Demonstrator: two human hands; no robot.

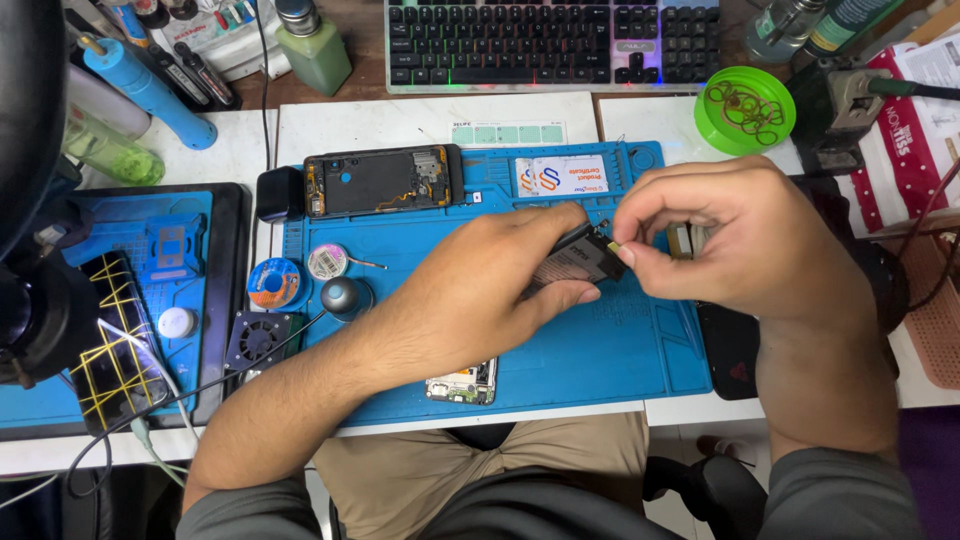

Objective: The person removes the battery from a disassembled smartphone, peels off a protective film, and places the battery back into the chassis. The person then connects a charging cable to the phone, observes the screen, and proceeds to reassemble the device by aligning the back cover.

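Note:
My left hand [500, 285] grips a flat black phone battery [578, 262] above the blue repair mat [620, 350], thumb under it and fingers on top. My right hand [745, 235] pinches the battery's small connector tab at its right end with thumb and forefinger. An opened phone frame [380, 180] lies at the mat's upper left. A small circuit board [462, 383] sits on the mat's near edge, partly hidden under my left forearm.
Solder wire spools [275, 282] and a round knob [345, 295] lie left of my hand. A second phone wrapped in yellow bands [110, 340] rests on another mat. A green lid with rubber bands [745, 108], keyboard [555, 40], bottles and tools ring the back.

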